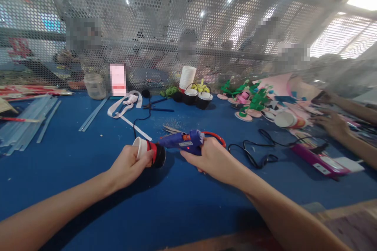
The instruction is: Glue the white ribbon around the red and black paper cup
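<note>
My left hand (131,166) is closed around a paper cup (142,148) tipped on its side, its white mouth toward the left. A red band shows in the middle of the cup, and black yarn (160,155) covers its base end. In my right hand (216,160) is a blue hot glue gun (179,141) with a small red light lit. Its nozzle points left, close to the cup's black end; whether they touch I cannot tell. Behind the gun lie scissors (172,130). A black strand (134,125) runs from near the cup back to a black yarn ball (145,93).
Clear glue sticks (29,121) lie left, near a plastic jar (94,86). White ribbon (116,111), stacked cups (187,77) and two black-wrapped cups with handles (204,100) stand at the back. Right are green paper crafts (259,100), a purple power strip (319,160), cables and another person's hands (334,123).
</note>
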A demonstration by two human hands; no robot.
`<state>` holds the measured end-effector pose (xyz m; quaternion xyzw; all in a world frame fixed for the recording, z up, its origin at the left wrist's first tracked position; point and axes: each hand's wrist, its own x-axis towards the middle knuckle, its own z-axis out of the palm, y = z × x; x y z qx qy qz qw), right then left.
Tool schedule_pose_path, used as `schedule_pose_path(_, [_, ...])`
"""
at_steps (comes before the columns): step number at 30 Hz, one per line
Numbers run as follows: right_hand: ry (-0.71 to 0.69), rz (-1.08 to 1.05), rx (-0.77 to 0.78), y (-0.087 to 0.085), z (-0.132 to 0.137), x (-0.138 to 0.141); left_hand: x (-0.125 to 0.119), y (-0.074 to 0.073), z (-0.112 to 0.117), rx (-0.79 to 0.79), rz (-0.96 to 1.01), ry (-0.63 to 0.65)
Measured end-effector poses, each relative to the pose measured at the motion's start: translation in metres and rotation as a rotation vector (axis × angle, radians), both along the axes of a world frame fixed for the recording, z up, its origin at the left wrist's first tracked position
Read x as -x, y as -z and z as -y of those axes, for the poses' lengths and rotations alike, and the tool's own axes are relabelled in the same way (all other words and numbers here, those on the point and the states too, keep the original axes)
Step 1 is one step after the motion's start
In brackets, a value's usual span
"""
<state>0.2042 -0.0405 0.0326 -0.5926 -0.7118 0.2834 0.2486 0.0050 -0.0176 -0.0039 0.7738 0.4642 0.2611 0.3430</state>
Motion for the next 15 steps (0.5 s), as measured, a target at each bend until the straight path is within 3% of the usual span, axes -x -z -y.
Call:
schedule_pose_path(10, [-0.075,-0.126,0.136,0.004,-0.013,-0.004,0.001,0.000,0.001,-0.066,-0.033,0.010])
schedule_pose_path(15, [-0.073,-0.311,0.122,0.000,-0.020,-0.013,0.002,-0.001,0.001,-0.150,-0.014,0.022])
